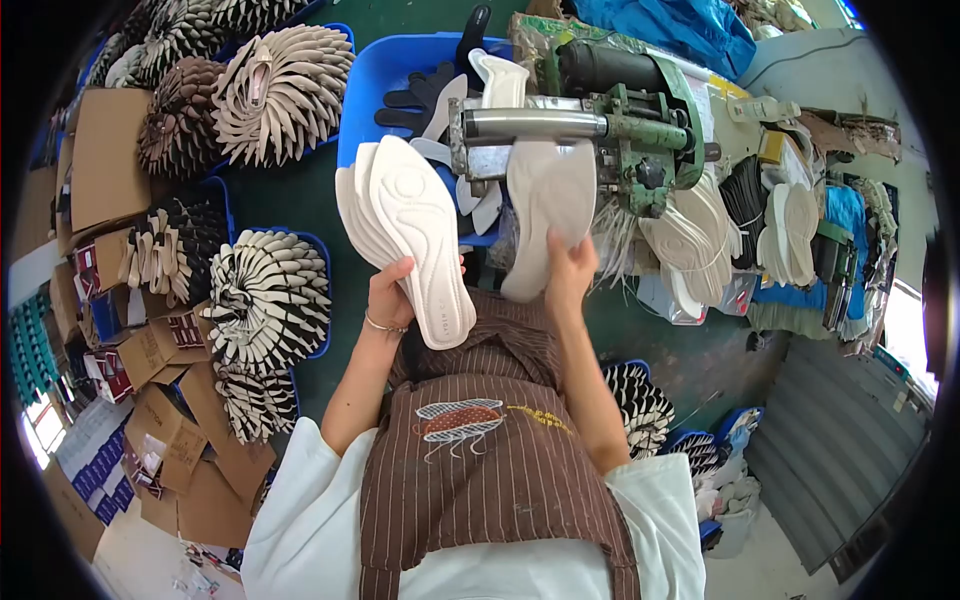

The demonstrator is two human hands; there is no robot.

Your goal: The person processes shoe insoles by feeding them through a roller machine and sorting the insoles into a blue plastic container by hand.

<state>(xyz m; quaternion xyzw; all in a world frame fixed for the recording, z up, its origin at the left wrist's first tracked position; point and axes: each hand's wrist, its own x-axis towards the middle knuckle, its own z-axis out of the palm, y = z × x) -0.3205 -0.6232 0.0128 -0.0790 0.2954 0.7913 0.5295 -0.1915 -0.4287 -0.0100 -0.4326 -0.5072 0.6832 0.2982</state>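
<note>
My left hand (pixel 390 296) is closed around the lower part of a fanned stack of white insoles (pixel 410 205), toes pointing away from me. The top one shows a stitched outline and an oval mark. Over on the right, my right hand (pixel 571 268) grips a single insole (pixel 545 205), blurred by motion. Its far end lies at the front of the green roller machine (pixel 630 130), just below the metal roller (pixel 535 124). I cannot tell whether it touches the rollers. Another white insole (pixel 500 78) shows on the machine's far side.
Behind the machine, a blue bin (pixel 370 70) holds white and black insoles. Bundled insoles (pixel 690 240) lie on the bench to the right. Coiled stacks of insoles (pixel 268 295) fill bins at left, near cardboard boxes (pixel 165 450). A corrugated metal sheet (pixel 830 440) stands at right.
</note>
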